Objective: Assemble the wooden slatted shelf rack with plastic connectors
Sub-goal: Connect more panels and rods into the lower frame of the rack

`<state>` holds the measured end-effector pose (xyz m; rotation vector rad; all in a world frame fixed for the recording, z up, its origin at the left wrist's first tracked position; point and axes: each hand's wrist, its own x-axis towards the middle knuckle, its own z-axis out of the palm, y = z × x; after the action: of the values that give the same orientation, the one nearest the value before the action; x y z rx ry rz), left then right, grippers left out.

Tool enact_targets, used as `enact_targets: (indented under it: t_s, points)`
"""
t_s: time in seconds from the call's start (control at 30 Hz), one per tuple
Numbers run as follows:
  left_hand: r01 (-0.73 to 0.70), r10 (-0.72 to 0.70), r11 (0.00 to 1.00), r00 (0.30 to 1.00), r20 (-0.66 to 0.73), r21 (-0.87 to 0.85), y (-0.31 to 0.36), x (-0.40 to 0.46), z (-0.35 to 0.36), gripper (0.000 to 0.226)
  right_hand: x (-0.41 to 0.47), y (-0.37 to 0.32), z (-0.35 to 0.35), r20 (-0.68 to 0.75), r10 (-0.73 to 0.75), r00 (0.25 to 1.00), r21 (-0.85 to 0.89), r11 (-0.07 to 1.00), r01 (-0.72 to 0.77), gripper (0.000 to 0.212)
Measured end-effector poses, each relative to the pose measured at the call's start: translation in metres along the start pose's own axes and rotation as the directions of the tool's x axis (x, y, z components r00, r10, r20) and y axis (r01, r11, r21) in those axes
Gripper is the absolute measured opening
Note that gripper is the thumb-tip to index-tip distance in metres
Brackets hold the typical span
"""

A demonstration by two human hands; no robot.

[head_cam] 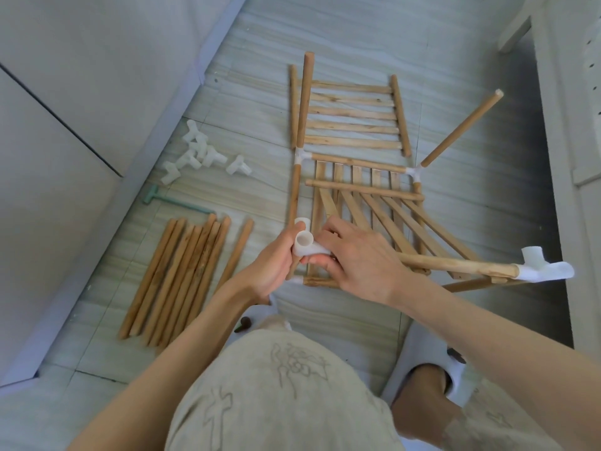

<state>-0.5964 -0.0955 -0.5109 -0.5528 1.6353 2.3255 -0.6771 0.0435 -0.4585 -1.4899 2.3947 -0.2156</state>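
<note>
At frame centre, both hands grip one white connector [304,244]: left hand [273,265] fingers curled round it, right hand [354,255] pinching its end (rack [367,206] just behind, on the floor).

Under me is a pale grey tiled floor [357,37]. Along its left side lie my bundle of round wooden dowels [175,281], a slim green T-handled tool [172,200] and a heap of white plastic connectors [198,151]. Toward the far edge rests a loose wooden slatted panel [353,115].
</note>
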Motion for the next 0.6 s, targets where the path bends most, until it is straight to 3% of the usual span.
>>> enact_targets:
  t_s: [0.23,0.33,0.47,0.6]
  points:
    - [0.040,-0.036,0.998,0.995,-0.088,0.048,0.006,-0.007,0.004,0.083,0.000,-0.003,-0.001,-0.030,-0.005,1.000,-0.015,1.000,0.004,0.042]
    - [0.033,-0.027,0.997,0.997,-0.077,0.076,0.006,-0.009,0.004,0.055,-0.001,-0.003,-0.004,-0.007,-0.002,1.000,0.019,1.000,0.002,0.042]
    - [0.040,-0.031,0.990,0.997,-0.067,0.136,0.013,-0.008,-0.001,0.051,-0.013,0.005,-0.018,-0.051,-0.032,0.998,0.033,0.999,0.033,0.051]
    - [0.036,-0.034,0.979,0.999,-0.012,0.199,0.027,-0.002,-0.001,0.046,-0.031,0.031,-0.024,0.014,0.002,1.000,-0.019,1.000,-0.002,0.050]
